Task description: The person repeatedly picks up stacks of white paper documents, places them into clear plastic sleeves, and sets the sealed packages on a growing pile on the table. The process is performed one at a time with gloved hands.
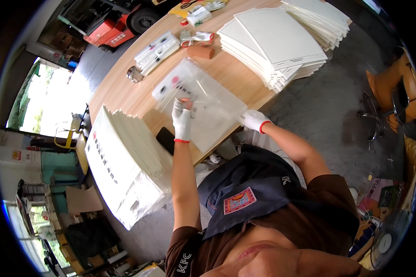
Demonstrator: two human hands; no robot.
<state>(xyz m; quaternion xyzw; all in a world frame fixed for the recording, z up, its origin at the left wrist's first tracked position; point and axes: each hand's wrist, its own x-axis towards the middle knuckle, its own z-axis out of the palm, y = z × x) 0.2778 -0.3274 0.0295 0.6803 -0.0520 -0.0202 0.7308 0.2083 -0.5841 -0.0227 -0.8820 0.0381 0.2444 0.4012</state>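
Observation:
A clear plastic bag [212, 121] with dark and red printing lies flat on the wooden table [120, 76], reaching its near edge. My left hand [182, 121], in a white glove with bare fingertips, is over the bag's left part, its fingers curled together in a pinch on the film. At the bag's right corner, my right hand [255, 121], gloved in white with a red cuff, has its fingers closed on the edge. Left of my left hand stands a tall stack of bags [129, 157] with dark printing. A black phone [165, 140] lies between that stack and my left wrist.
Stacks of white sheets [279, 39] fill the table's far right. Beyond the bag lie a brown block [201, 51], gloves [196, 39], a white bundle [157, 51] and a metal cup [134, 74]. A red forklift [111, 31] stands past the table; a brown chair [393, 87] is at right.

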